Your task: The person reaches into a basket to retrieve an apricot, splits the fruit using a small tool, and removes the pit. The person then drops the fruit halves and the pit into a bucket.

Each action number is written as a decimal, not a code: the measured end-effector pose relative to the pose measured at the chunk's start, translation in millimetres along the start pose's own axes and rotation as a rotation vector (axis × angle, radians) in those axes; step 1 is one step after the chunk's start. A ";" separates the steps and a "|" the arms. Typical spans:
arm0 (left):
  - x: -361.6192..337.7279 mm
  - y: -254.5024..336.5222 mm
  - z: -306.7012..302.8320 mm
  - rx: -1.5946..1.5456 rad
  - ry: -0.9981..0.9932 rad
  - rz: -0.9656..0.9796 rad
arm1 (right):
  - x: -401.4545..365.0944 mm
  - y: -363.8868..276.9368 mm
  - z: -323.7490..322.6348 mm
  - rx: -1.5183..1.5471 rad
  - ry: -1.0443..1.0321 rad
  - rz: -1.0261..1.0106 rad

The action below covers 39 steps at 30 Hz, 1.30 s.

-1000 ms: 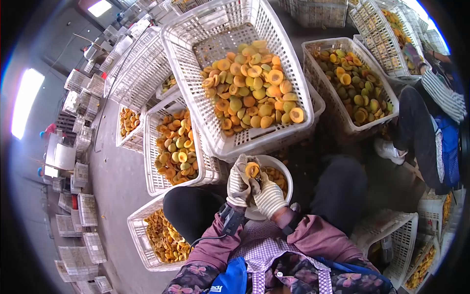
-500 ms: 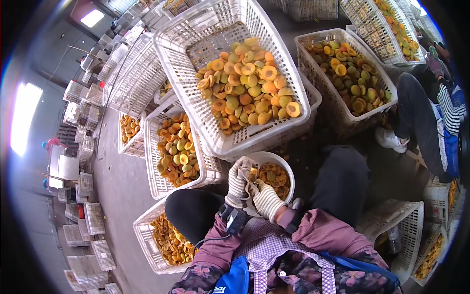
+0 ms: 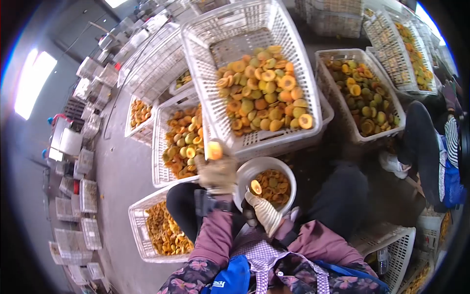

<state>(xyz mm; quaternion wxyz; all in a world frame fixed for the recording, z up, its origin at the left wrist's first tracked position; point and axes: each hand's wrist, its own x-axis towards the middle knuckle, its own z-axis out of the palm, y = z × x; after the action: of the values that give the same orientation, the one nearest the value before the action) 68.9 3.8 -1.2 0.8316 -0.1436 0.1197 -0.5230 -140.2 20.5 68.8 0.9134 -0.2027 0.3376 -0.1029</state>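
My left hand (image 3: 218, 175), in a fabric glove and smeared by motion, is raised left of the white bucket (image 3: 241, 172). An apricot half (image 3: 214, 150) shows bright at its fingertips, close to the near corner of the big crate. My right hand (image 3: 266, 213), in a striped knit glove, is closed at the bucket's near rim. A thin dark tool tip (image 3: 247, 188) pokes out from its fingers; the rest is hidden. Just past these fingertips another apricot half (image 3: 256, 186) faces cut side up. Inside the bucket lie orange apricot pieces (image 3: 274, 185).
A raised white crate (image 3: 235, 142) of apricot halves stands ahead. More filled crates stand at the left (image 3: 157, 166), lower left (image 3: 138, 240) and right (image 3: 360, 138). At far right sits another person, a striped sleeve (image 3: 451, 137) showing. A crate with a bottle (image 3: 383, 259) is lower right.
My hands were together over the bucket. The left has moved away to the left with an apricot half; the right stays by the bucket. The view has shifted slightly.
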 end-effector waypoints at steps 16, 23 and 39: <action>94.4 -110.2 -8.7 1.777 0.049 -0.351 | 68.9 9.9 -49.0 -0.020 0.336 -0.545; -16.8 -114.7 12.5 1.302 0.171 -0.271 | 53.6 -3.3 -36.8 -0.629 0.426 -0.721; -41.5 -68.1 -36.3 1.849 0.032 -0.015 | 32.5 -24.5 -30.0 -1.298 0.481 -0.229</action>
<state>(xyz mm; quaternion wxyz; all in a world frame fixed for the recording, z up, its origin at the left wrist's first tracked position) -18.3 9.2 -8.1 0.6101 0.5839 -0.3350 -0.4179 -136.9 -21.0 40.1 0.4911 -0.7131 0.5000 -0.0182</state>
